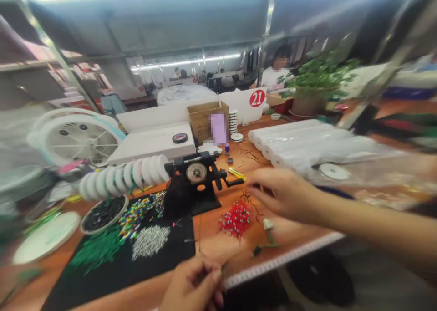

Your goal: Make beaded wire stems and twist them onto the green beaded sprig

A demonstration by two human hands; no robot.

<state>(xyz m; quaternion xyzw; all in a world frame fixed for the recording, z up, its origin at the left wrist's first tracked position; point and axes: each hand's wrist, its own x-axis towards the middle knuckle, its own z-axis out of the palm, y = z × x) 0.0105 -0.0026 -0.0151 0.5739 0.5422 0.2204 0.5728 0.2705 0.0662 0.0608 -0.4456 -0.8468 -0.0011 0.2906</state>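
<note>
My left hand (pixel 196 283) is at the bottom middle, thumb and fingers pinched on a thin strand (pixel 200 231) that stands up from them; its kind is too blurred to tell. My right hand (pixel 280 192) has its fingers curled together beside the crank handle (pixel 235 182) of a black hand-cranked winder with a dial (pixel 196 172). Whatever those fingertips hold is not visible. A yellow lighter (pixel 237 173) lies just behind the crank. Below it are a heap of small red pieces (pixel 235 219) and a white bud on a green stem (pixel 268 224).
A black mat (pixel 136 274) bears green pieces (pixel 99 249), silvery bits (pixel 150 242) and coloured beads (pixel 134 215). White spools (pixel 124 176) stand in a row left of the winder. Wrapped white rolls (pixel 300 138) lie right. Behind are a cardboard box (pixel 200 124) and a fan (pixel 80 135).
</note>
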